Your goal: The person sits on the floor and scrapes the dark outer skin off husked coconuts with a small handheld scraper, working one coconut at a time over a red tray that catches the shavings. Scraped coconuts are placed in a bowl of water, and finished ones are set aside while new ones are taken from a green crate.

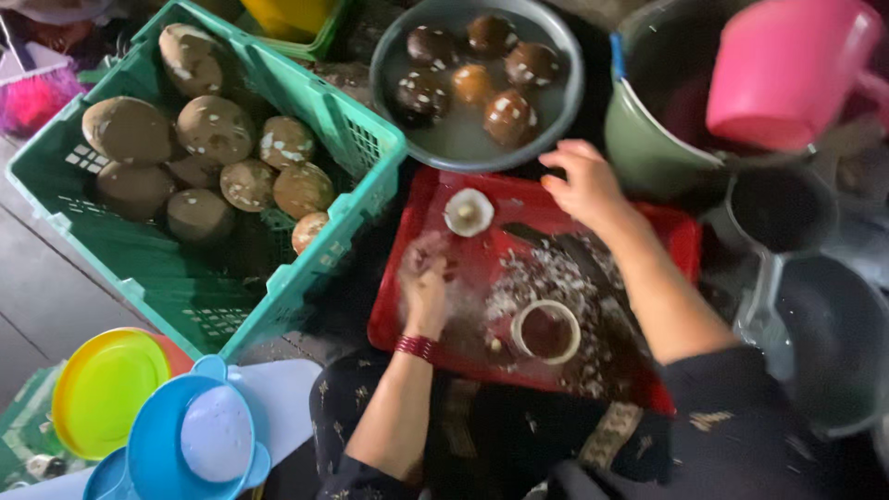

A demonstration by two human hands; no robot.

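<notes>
My left hand (424, 285) hovers over the left part of a red tray (681, 243), fingers curled; it is blurred and I cannot tell whether it holds anything. My right hand (583, 181) reaches toward the near rim of a grey basin (565, 104) of water with several brown round fruits (477, 83) in it; the fingers are apart and hold nothing. A white peeled piece (469, 212) lies on the tray between my hands. A small round ring-shaped cup (546, 331) and a scatter of white shavings (556, 278) lie on the tray.
A green plastic crate (361, 153) at left holds several brown husked fruits (215, 130). A green bucket (648, 139) with a pink scoop (787, 69) stands at right, dark pots (833, 343) beside it. Yellow and blue plastic bowls (167, 417) sit at lower left.
</notes>
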